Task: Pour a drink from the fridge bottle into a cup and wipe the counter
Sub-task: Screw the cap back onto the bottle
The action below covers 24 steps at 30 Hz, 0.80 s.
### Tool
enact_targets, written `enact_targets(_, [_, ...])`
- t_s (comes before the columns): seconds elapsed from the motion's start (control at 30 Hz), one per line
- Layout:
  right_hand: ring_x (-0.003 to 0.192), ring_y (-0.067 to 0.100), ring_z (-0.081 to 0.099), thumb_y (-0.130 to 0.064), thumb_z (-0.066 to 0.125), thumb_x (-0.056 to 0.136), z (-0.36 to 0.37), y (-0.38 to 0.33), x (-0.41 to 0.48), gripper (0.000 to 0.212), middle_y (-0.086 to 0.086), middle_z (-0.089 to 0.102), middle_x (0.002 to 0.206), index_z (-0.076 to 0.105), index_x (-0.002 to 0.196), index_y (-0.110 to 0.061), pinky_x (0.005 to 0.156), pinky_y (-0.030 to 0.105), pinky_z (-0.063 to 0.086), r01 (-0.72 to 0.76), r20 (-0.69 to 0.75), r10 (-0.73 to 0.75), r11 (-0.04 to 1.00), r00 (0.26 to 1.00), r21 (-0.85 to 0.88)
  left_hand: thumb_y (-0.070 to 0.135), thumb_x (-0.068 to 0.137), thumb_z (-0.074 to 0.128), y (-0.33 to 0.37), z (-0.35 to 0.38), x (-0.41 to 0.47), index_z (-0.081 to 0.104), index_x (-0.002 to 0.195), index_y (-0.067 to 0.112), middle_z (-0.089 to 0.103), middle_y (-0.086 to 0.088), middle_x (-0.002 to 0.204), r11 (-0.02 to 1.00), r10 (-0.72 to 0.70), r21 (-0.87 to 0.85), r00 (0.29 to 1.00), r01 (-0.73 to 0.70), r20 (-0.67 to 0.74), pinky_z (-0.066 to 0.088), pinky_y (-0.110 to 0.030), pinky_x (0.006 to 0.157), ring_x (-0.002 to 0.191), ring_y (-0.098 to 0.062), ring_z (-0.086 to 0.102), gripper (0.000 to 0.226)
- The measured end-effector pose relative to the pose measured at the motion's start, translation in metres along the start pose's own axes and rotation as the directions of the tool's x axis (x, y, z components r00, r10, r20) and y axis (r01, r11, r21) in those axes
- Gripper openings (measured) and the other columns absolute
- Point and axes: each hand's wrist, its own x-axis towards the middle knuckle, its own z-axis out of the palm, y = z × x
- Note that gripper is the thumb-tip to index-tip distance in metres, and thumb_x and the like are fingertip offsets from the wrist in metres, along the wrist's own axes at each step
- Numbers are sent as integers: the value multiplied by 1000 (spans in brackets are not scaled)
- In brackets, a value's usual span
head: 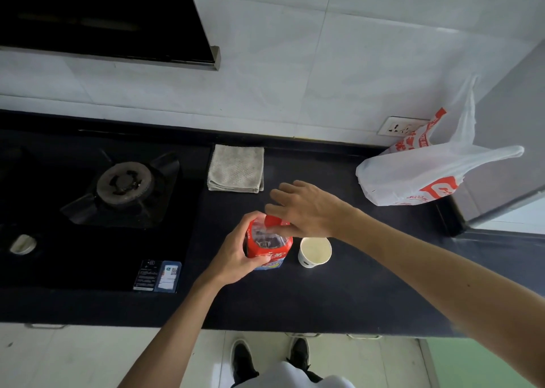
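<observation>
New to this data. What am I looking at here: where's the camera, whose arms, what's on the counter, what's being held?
There is no robot: a person works with bare hands. The single picture comes from a wide-angle camera on their head, looking down, so the arms enter from the bottom and their shoes show on the floor.

The left hand has a grip around a red-labelled bottle standing on the dark counter. The right hand reaches across its top, fingertips at the red cap.

Just right of the bottle stands a white paper cup; it looks empty. Behind lies a folded grey cloth, a white and red plastic bag sits far right, and a gas burner is on the left.
</observation>
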Motion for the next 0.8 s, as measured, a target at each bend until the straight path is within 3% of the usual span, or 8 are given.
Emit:
enact_targets(0.2, [77, 24, 58, -49, 56, 93, 15, 11, 8, 38, 9, 63, 93, 49, 111, -17, 65, 35, 51, 92, -114, -89, 996, 989, 20, 19, 72, 83, 1, 1, 5, 36, 137, 35, 55, 5, 130, 1000, 3, 12, 1000, -3, 5, 57, -42, 94, 121, -16, 60, 82])
enact_targets(0.33, [64, 23, 56, -54, 45, 94, 20, 8, 16, 46, 4, 63, 74, 61, 87, -11, 61, 33, 47, 74, -144, -70, 997, 987, 29, 13, 72, 84, 3, -3, 7, 36, 136, 32, 56, 6, 128, 998, 22, 54, 1000, -23, 15, 57, -38, 95, 119, -13, 60, 82])
enact_targets(0.5, [41, 22, 48, -57, 41, 92, 25, -10, 16, 57, 0, 54, 47, 56, 59, -13, 60, 28, 39, -231, -155, 229, 973, 961, 9, 12, 70, 85, 1, 0, 8, 40, 137, 30, 57, 5, 128, 997, 46, 63, 998, -43, -37, 57, -34, 94, 118, -14, 61, 83])
enact_targets(0.67, [29, 18, 34, -46, 71, 81, 22, -45, 18, 59, -3, 43, 34, 35, 46, -16, 48, 26, 41, -612, -194, 597, 790, 779, -27, 21, 69, 85, -5, 5, 7, 40, 141, 26, 59, 3, 127, 998, 23, 61, 997, -19, -69, 56, -35, 94, 115, -14, 63, 85])
enact_targets(0.8, [34, 15, 23, -46, 77, 79, 25, -58, 16, 60, -3, 42, 37, 32, 53, -16, 46, 27, 42, -714, -244, 708, 695, 663, 79, 17, 71, 86, 0, 4, 6, 40, 137, 33, 59, 7, 125, 999, 27, 43, 998, -24, -55, 58, -31, 92, 114, -12, 63, 82])
